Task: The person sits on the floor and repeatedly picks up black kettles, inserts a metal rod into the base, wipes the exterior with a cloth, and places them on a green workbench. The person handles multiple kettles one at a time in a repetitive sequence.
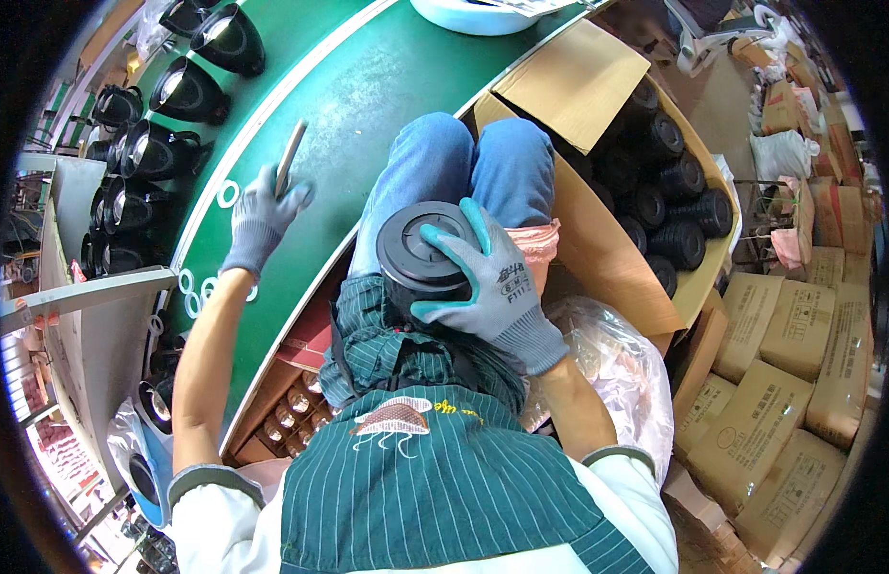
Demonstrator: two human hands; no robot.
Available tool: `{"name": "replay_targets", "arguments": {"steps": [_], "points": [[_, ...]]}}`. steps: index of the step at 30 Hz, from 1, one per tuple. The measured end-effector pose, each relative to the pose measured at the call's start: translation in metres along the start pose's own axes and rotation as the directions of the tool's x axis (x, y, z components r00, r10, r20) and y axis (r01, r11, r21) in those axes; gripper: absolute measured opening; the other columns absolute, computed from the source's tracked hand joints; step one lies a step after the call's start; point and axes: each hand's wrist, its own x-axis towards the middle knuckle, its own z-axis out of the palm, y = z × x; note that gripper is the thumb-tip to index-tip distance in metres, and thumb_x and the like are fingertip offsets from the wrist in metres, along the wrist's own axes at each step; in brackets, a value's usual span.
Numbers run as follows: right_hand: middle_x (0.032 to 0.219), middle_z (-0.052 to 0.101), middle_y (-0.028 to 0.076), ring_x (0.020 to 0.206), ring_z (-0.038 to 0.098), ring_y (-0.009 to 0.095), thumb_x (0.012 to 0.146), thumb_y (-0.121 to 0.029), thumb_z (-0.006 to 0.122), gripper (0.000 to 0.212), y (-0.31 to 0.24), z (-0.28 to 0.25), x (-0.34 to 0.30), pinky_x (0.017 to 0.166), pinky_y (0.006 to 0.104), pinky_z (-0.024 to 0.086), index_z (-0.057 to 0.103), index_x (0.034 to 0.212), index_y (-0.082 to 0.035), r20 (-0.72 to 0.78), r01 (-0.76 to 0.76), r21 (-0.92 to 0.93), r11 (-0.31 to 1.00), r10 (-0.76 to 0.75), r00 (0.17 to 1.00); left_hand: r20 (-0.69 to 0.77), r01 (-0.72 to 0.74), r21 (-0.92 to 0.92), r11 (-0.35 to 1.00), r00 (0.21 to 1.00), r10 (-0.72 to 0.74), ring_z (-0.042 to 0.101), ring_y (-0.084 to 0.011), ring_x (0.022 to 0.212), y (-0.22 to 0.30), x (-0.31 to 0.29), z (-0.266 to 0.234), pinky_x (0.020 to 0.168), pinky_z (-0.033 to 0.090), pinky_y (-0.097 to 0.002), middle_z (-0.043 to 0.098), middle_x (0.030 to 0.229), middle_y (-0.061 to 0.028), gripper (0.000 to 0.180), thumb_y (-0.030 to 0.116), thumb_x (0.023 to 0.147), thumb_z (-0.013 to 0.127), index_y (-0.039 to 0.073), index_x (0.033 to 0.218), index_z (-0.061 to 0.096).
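Observation:
My right hand (492,287), in a grey glove with teal fingertips, is closed around a round black part (404,251) with a ringed disc on top. It rests by my lap, its lower side hidden by my glove and apron. My left hand (265,218), in a similar glove, is raised over the green table and closed on a thin, flat, brownish-grey stick-like tool (291,153) pointing away from me. Motion blurs the left fingers a little. Beside that hand, a white ring (228,194) lies on the table, with several more white rings (194,305) near my left wrist.
Rows of glossy black pots (183,93) stand along the left of the green table (334,86). To my right, an open carton (598,249) holds many round black parts (682,177). Sealed cartons (755,430) are stacked further right. A pale blue basin (473,17) sits at the far edge.

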Motion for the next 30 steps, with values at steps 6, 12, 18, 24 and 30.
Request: {"name": "replay_targets", "arguments": {"steps": [6, 12, 18, 24, 30], "points": [[0.149, 0.052, 0.022, 0.134, 0.056, 0.033, 0.072, -0.038, 0.092, 0.082, 0.004, -0.057, 0.012, 0.112, 0.0448, 0.046, 0.062, 0.142, -0.010, -0.347, 0.036, 0.398, 0.917, 0.115, 0.931, -0.030, 0.118, 0.129, 0.985, 0.993, -0.115, 0.069, -0.0420, 0.094, -0.080, -0.035, 0.058, 0.077, 0.055, -0.0525, 0.067, 0.108, -0.0200, 0.055, 0.053, 0.095, 0.063, 0.012, 0.128, 0.052], [0.147, 0.057, 0.009, 0.132, 0.055, 0.024, 0.106, -0.050, 0.050, 0.057, 0.067, -0.017, 0.067, 0.114, 0.0436, 0.043, 0.052, 0.147, -0.010, -0.145, 0.154, 0.988, 0.002, 0.348, 0.926, -0.093, -0.006, -0.023, 1.000, 0.996, 0.004, 0.055, -0.0417, 0.129, 0.003, -0.027, -0.003, 0.105, 0.047, -0.0490, 0.053, 0.144, -0.0253, 0.073, 0.040, 0.089, 0.071, 0.004, 0.148, 0.047], [0.152, 0.049, 0.010, 0.139, 0.049, 0.024, 0.101, -0.030, 0.059, 0.058, 0.067, 0.023, 0.075, 0.118, 0.0431, 0.040, 0.038, 0.153, -0.014, -0.206, 0.103, 0.953, 0.286, 0.358, 0.911, -0.421, -0.432, -0.503, 0.748, 0.879, 0.223, 0.056, -0.0437, 0.131, 0.096, -0.039, -0.092, 0.114, 0.040, -0.0529, 0.056, 0.142, -0.0257, 0.066, 0.017, 0.074, 0.079, 0.003, 0.136, 0.061], [0.156, 0.046, 0.007, 0.139, 0.048, 0.033, 0.096, -0.069, 0.046, 0.078, 0.055, 0.027, 0.124, 0.117, 0.0538, 0.039, 0.042, 0.154, -0.016, 0.054, 0.010, 0.990, -0.144, 0.436, 0.899, -0.390, -0.548, -0.265, 0.794, 0.814, 0.431, 0.043, -0.0513, 0.137, 0.150, -0.005, -0.123, 0.114, 0.035, -0.0583, 0.046, 0.149, -0.0281, 0.068, 0.042, 0.064, 0.090, 0.019, 0.124, 0.070], [0.152, 0.051, 0.015, 0.135, 0.053, 0.037, 0.100, -0.073, 0.034, 0.084, 0.067, 0.018, 0.150, 0.115, 0.0602, 0.037, 0.039, 0.157, -0.012, 0.421, -0.312, 0.871, -0.380, 0.247, 0.873, -0.407, -0.434, -0.474, 0.766, 0.880, 0.246, 0.054, -0.0422, 0.129, 0.090, 0.126, -0.091, 0.110, 0.044, -0.0506, 0.060, 0.133, -0.0243, 0.058, 0.031, 0.064, 0.092, 0.010, 0.114, 0.072]]}}
